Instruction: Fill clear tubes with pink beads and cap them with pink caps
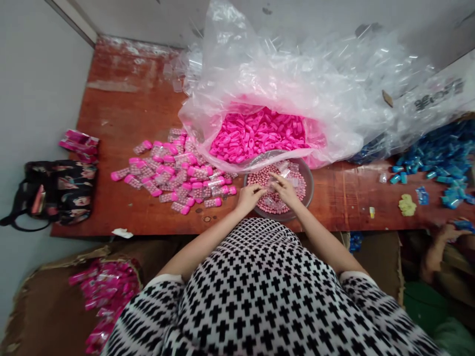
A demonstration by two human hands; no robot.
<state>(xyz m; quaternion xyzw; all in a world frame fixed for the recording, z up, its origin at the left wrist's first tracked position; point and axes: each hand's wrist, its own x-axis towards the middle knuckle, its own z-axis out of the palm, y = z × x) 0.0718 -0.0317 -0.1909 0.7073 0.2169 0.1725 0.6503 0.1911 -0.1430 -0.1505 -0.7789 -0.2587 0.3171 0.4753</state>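
Observation:
A grey bowl (pixel 310 184) holds many small pink beads (pixel 260 174), with several clear plastic containers (pixel 292 172) lying on top of them. Over the bowl's left side, my left hand (pixel 252 196) is closed in a pinch; whatever its fingertips hold is too small to make out. My right hand (pixel 285 191) is over the middle of the beads, fingers bent around what looks like a clear plastic container (pixel 269 185) between the two hands. Behind the bowl, a large clear bag (pixel 237 74) lies open, full of bright pink caps (pixel 256 133).
Left of the bowl lies a pile of bead-filled bottles with pink caps (pixel 174 170). A patterned bag (pixel 76 193) sits at the left edge. Blue-capped bottles (pixel 426 158) cover the right side, near another person's hand (pixel 445 235). Below left, a carton (pixel 48 296) holds pink packs.

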